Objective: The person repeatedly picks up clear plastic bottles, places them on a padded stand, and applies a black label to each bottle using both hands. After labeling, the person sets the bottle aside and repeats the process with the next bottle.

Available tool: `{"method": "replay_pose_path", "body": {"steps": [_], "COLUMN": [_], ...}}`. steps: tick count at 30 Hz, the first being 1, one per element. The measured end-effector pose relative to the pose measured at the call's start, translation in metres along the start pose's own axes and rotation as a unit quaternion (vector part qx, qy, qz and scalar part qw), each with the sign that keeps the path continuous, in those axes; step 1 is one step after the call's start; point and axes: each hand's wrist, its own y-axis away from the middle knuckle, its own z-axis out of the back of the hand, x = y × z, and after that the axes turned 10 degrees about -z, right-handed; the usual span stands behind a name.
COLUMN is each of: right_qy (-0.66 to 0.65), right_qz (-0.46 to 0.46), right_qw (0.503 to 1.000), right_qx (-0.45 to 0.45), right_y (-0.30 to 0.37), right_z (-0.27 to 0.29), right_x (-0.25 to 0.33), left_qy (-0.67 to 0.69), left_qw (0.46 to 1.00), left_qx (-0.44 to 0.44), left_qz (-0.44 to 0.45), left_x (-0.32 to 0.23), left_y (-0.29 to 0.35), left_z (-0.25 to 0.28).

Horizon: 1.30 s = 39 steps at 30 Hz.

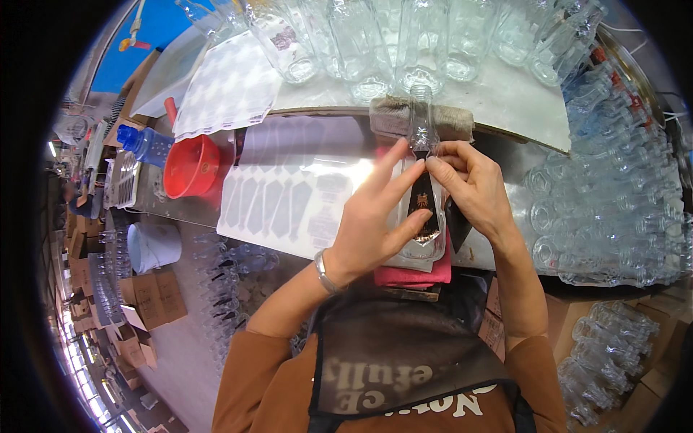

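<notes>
A clear glass bottle (421, 137) lies lengthwise before me, its neck pointing away and resting on a grey folded cloth (393, 115). A dark label (421, 206) sits on the bottle's upper face. My left hand (372, 224) cups the bottle's left side, thumb pressing the label's lower part. My right hand (473, 191) grips the right side, with fingertips on the label's top. Under the bottle lies a pink folded cloth (415, 276).
A white sheet of peel-off labels (289, 198) lies to the left, another sheet (227, 90) behind it. A red bowl (191, 166) and blue bottle (148, 144) stand far left. Several clear bottles (375, 43) line the back; more bottles (606, 216) lie stacked at right.
</notes>
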Motion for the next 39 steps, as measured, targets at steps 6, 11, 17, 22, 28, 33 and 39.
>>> {"method": "replay_pose_path", "body": {"steps": [6, 11, 17, 22, 28, 33, 39], "right_qy": [-0.004, -0.014, -0.032, -0.033, -0.045, -0.043, -0.050], "right_qz": [-0.019, -0.031, -0.020, -0.014, -0.019, -0.010, 0.003], "right_qw": [1.000, 0.999, 0.999, 0.999, 0.999, 0.999, 0.999], "right_qx": [-0.009, 0.000, -0.015, 0.002, 0.011, 0.007, 0.000], "right_y": [0.003, 0.005, 0.004, 0.002, 0.001, 0.001, 0.000], "right_z": [-0.002, -0.001, -0.003, -0.003, -0.001, -0.002, -0.003], "right_x": [0.000, 0.002, 0.000, -0.002, -0.003, -0.005, -0.009], "left_qy": [0.007, -0.028, -0.049, -0.052, 0.013, -0.018, -0.046], "left_qw": [1.000, 1.000, 0.999, 0.998, 0.999, 1.000, 0.999], "left_qx": [-0.016, -0.008, -0.005, -0.008, -0.017, -0.006, 0.001], "left_qz": [0.000, -0.011, -0.018, -0.017, 0.024, 0.004, -0.017], "left_x": [0.005, 0.011, 0.011, 0.011, 0.014, 0.014, 0.013], "left_y": [-0.002, -0.009, -0.015, -0.015, -0.014, -0.014, -0.015], "left_z": [0.001, 0.001, -0.001, -0.002, 0.001, 0.001, 0.002]}}
